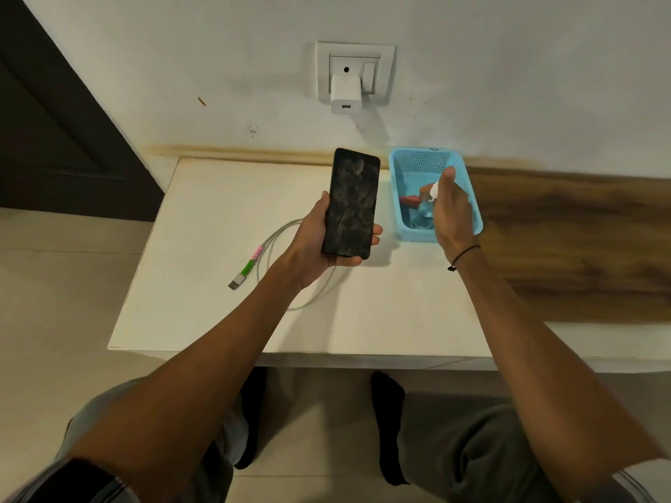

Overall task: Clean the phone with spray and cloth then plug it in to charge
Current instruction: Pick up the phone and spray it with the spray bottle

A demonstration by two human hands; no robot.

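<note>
- The white desk (203, 197) stands against a pale wall, with a wood-grain panel running along its right side.
- The left hand (316, 245) holds the phone (351, 203) above the middle of the desk, screen up and badly smudged; this grip is curled round the lower half, thumb along the left edge and fingertips showing past the right edge.
- A blue mesh basket (414, 165) sits at the back of the desk, just right of the phone. A red object lies inside it, along with something pale blue that I cannot make out clearly.
- The right hand (454, 216) reaches into the basket; its grip is closed round a small clear spray bottle (434, 192) with a white top, one finger raised over the nozzle.
- A thin black band circles the right wrist.
- A white charging cable (279, 237) loops on the desk beneath the left hand, with pink and green protectors near its USB plug (234, 284), which lies free at the left.
- A white charger adapter (345, 93) sits in the wall socket above the desk, its USB port unoccupied.
</note>
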